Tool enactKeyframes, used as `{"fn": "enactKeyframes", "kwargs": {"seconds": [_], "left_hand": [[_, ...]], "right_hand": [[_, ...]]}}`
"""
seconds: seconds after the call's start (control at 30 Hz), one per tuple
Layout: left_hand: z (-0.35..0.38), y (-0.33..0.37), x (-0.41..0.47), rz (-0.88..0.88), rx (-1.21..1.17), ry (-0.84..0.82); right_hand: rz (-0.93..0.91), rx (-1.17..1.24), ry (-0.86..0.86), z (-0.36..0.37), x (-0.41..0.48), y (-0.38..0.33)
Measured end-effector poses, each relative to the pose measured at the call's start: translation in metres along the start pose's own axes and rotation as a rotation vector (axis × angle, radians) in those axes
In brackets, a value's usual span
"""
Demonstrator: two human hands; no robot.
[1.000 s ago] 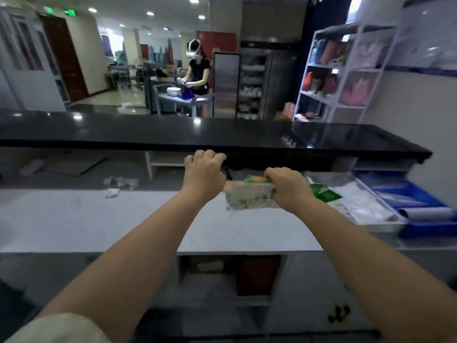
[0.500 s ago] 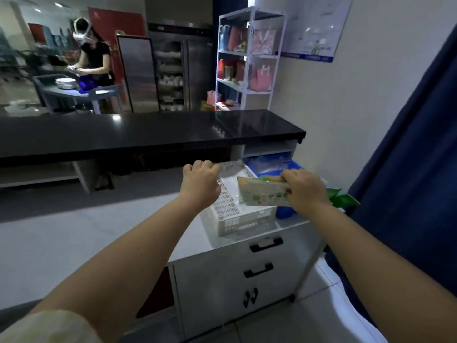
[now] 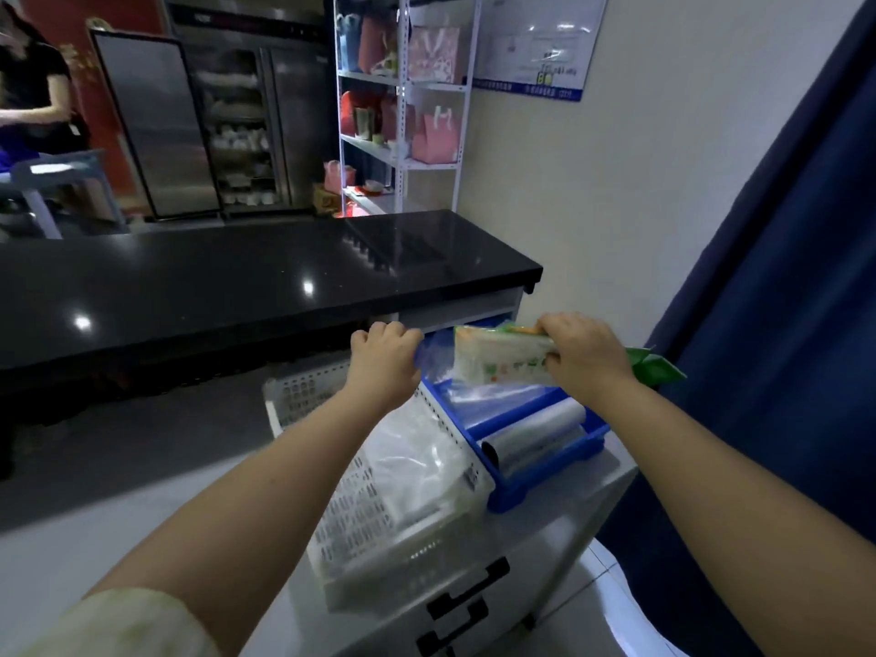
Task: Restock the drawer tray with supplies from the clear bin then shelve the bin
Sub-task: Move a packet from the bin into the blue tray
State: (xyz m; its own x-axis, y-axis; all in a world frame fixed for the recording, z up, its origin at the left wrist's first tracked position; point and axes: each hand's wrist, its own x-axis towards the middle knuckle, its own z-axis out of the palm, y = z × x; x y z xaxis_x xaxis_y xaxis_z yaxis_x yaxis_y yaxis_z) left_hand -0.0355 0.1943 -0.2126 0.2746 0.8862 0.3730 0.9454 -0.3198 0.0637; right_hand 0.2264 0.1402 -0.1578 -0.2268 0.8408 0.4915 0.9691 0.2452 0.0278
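My right hand (image 3: 585, 358) grips one end of a white supply packet (image 3: 497, 360) with green and orange print. Green packets (image 3: 656, 367) stick out behind that hand. My left hand (image 3: 384, 362) is curled on the edge of a clear bluish plastic piece (image 3: 429, 355), which looks like the clear bin's rim; the rest of it is hard to make out. Both hands hover above a blue tray (image 3: 545, 471) holding a grey roll (image 3: 535, 433). A white perforated basket (image 3: 332, 528) with clear bags stands to the tray's left.
Basket and tray rest on a white cabinet with black drawer handles (image 3: 469, 595). A black counter (image 3: 237, 277) runs behind. A dark blue curtain (image 3: 782, 324) hangs at right. A white shelf rack (image 3: 403, 111) with bags stands at the back wall, and a person (image 3: 28, 87) at far left.
The view has swung right and down towards the cabinet end. Both hands kept their grips and now hang over the blue tray instead of the white counter.
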Motion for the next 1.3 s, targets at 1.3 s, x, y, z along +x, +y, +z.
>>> {"fn": "enactKeyframes", "kwargs": {"seconds": [1.3], "left_hand": [[0.24, 0.057, 0.193, -0.392, -0.138, -0.688]], "right_hand": [[-0.307, 0.302, -0.036, 0.204, 0.185, 0.175]]}}
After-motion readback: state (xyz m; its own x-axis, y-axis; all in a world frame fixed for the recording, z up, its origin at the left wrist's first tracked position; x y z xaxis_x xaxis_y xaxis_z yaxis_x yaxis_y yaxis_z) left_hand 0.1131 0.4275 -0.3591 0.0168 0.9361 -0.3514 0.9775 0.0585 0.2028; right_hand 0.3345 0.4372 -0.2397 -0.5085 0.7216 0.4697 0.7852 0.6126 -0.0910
